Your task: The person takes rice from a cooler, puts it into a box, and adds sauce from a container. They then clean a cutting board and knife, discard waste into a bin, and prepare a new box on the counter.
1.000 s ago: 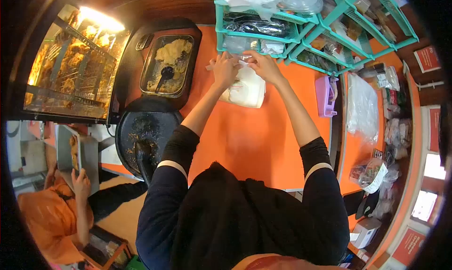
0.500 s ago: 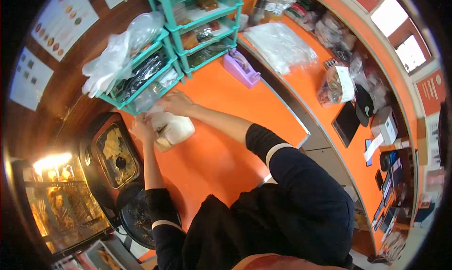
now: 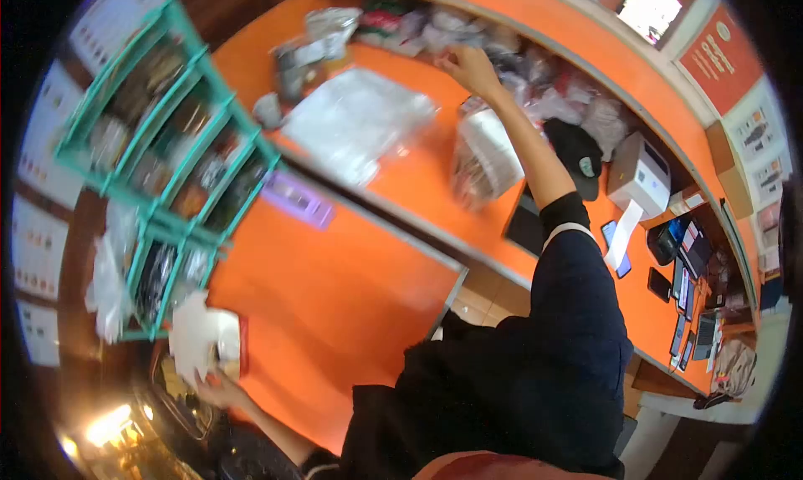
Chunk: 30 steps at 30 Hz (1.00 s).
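My left hand (image 3: 219,390) is at the lower edge of a white paper packet (image 3: 226,334) on the orange counter, its fingers bent around that edge. The packet has a brownish patch and a dark red edge on its right side. My right hand (image 3: 474,70) is stretched far out over the raised orange shelf, with its fingers curled together beside the bundled plastic bags (image 3: 456,33). What those fingers hold, if anything, is too small to make out. Under my right forearm stands a clear bag with a white label (image 3: 489,158).
Green stacked trays (image 3: 196,141) stand at the left, with a purple tape dispenser (image 3: 297,200) beside them. Flat clear plastic bags (image 3: 360,120) lie on the raised shelf. A black cap (image 3: 573,154), a receipt printer (image 3: 640,179) and several phones are farther right.
My right hand has left the white packet and swung up and right to the bags on the shelf. My left hand stays at the packet. The view has turned to the right.
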Available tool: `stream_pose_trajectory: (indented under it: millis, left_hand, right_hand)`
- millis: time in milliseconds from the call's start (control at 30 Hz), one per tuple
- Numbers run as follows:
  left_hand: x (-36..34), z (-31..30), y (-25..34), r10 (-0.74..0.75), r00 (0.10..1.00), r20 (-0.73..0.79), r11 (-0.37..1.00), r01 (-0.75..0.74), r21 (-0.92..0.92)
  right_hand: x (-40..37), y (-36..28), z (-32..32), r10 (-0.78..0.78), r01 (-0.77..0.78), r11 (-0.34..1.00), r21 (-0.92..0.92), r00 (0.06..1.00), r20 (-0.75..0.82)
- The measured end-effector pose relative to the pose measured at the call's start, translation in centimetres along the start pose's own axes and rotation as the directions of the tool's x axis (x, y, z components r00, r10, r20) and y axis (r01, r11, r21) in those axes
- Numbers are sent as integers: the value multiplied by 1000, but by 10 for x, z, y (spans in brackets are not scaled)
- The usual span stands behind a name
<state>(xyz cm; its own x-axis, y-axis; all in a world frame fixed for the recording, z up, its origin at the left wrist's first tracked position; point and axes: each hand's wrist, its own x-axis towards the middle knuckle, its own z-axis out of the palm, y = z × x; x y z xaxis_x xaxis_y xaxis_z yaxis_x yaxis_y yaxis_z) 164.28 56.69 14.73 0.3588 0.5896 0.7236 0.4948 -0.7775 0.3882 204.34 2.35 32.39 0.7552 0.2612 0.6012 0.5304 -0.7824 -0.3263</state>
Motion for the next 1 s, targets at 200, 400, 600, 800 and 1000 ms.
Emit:
stream_pose_trajectory:
  millis: [200, 400, 600, 800, 1000]
  left_hand:
    - [-44, 24, 82, -233, 950, 208, 964, 254, -83]
    - [-18, 64, 281, -130, 906, 404, 885, 289, -365]
    - [-27, 95, 364, 219, 817, 533, 753, 206, -625]
    - [-51, 97, 394, 306, 756, 578, 645, 281, -710]
    - [-86, 53, 425, 468, 524, 712, 574, 432, -696]
  right_hand:
    - [-77, 190, -69, 500, -504, 755, -420, 856, -130]
    - [-136, 337, -108, 501, -513, 444, -735, 822, -271]
    - [-137, 391, -105, 315, -537, 569, -623, 842, -438]
    - [-148, 375, -101, 650, -754, 657, 30, 546, -528]
    - [-176, 207, -168, 699, -780, 623, -60, 589, -406]
